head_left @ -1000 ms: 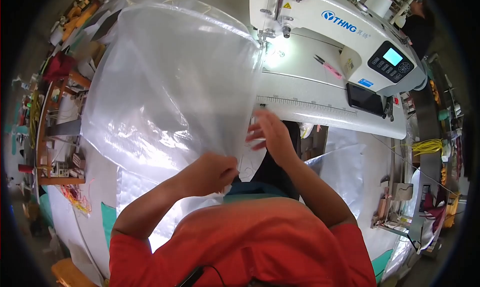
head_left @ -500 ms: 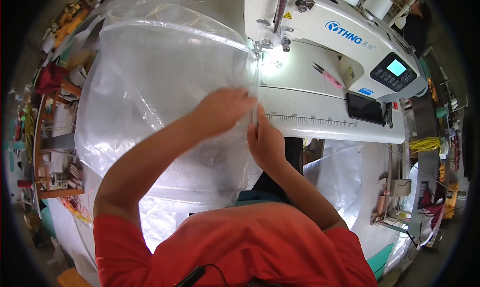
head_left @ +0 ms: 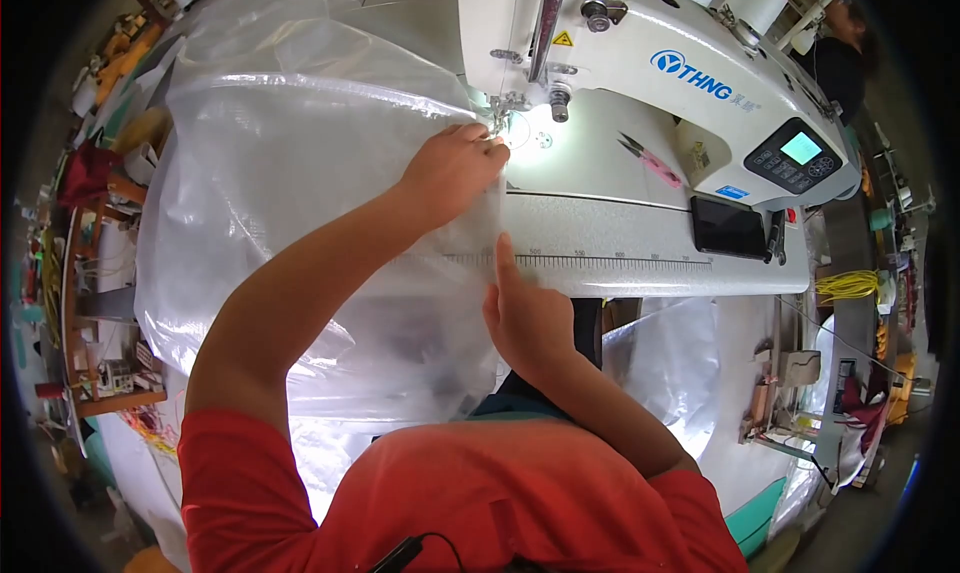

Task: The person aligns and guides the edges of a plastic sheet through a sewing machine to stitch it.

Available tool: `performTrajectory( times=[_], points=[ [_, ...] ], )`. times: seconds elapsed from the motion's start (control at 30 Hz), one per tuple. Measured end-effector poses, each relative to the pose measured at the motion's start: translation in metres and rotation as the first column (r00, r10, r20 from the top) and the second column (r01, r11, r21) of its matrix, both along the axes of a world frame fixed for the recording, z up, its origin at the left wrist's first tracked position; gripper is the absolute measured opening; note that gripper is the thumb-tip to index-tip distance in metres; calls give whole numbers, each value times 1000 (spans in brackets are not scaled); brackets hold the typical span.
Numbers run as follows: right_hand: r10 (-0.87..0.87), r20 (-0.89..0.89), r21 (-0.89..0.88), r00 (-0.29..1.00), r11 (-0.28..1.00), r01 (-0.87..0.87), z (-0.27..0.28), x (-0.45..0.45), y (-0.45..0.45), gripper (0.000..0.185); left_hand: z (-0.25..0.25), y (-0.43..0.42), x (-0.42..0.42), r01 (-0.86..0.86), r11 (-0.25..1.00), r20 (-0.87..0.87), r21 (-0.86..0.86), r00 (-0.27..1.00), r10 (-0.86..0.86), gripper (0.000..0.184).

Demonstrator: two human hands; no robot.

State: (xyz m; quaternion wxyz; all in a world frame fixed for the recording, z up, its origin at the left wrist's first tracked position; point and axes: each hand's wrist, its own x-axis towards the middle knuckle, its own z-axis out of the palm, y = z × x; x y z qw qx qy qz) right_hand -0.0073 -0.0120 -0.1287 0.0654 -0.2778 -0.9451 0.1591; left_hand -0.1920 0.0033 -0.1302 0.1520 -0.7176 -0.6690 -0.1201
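Note:
A large translucent plastic sheet (head_left: 300,183) spreads over the left side of the machine bed, its upper fold running to the presser foot (head_left: 497,113) of a white sewing machine (head_left: 640,68). My left hand (head_left: 458,173) is closed over the sheet's right edge just in front of the foot, fingertips close beside it. Lower along that edge is my right hand (head_left: 530,318). Its index finger is stretched out along the edge, the thumb lies apart on the sheet, and the other fingers are curled and partly hidden.
Pink-handled thread snips (head_left: 655,165) and a black phone (head_left: 728,227) lie on the bed to the right. A ruler scale (head_left: 620,261) runs along its front. Thread cones (head_left: 755,5) stand behind the machine. Cluttered shelves (head_left: 120,403) are at left. Another person is partly visible at upper right.
My left hand has moved up along the edge to the presser foot and closed on the sheet there. My right hand has shifted slightly down, its index finger now straighter. The view has shifted slightly.

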Motion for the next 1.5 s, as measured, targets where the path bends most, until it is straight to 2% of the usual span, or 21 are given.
performTrajectory(
  times=[0.13,0.2,0.3,0.43,0.5,0.63,0.73,0.83,0.93,1.0,1.07,1.23,1.33,1.4,1.5],
  points=[
    [38,32,62,999,997,-40,6,3,1,54,1,-10,5,-22,999,61,-40,998,25,23],
    [67,41,94,997,993,-71,9,4,2,53,2,-11,7,-56,989,189,-137,979,81,31],
    [62,70,93,996,993,-68,9,4,4,50,-3,-14,13,-99,992,197,-79,974,113,38],
    [49,166,171,985,982,-78,7,3,2,48,-8,-15,15,-123,988,219,-89,966,140,39],
    [43,191,197,981,977,-81,8,4,3,48,-7,-13,12,-88,994,320,-60,942,103,39],
    [83,169,172,982,979,-112,11,1,9,48,-7,-9,14,-99,989,304,-107,944,127,35],
    [63,166,133,984,987,-85,12,2,12,49,-6,-7,19,-113,993,242,-42,963,120,35],
    [27,128,87,991,995,-38,6,5,12,45,-7,-18,34,-171,978,209,-123,958,194,36],
    [8,83,53,997,999,-13,6,8,13,42,-17,-53,64,-110,992,282,-53,952,121,38],
    [15,51,38,999,999,-17,8,6,15,41,-19,-61,64,-187,982,195,-23,963,188,38],
    [24,120,56,992,998,-31,9,3,14,39,-16,-60,61,-172,984,224,-49,958,178,37],
    [55,133,137,990,988,-73,12,-9,27,38,-10,-49,45,-152,985,291,-86,941,171,35],
    [71,159,172,985,980,-98,16,-20,43,40,-12,-34,29,-117,992,321,-39,939,124,36],
    [99,185,183,978,974,-133,17,-28,51,41,-10,-27,17,-44,999,409,-9,911,44,35],
    [57,261,186,964,977,-108,17,-40,63,41,-10,-14,0,11,999,438,43,899,-29,31]
  ],
)
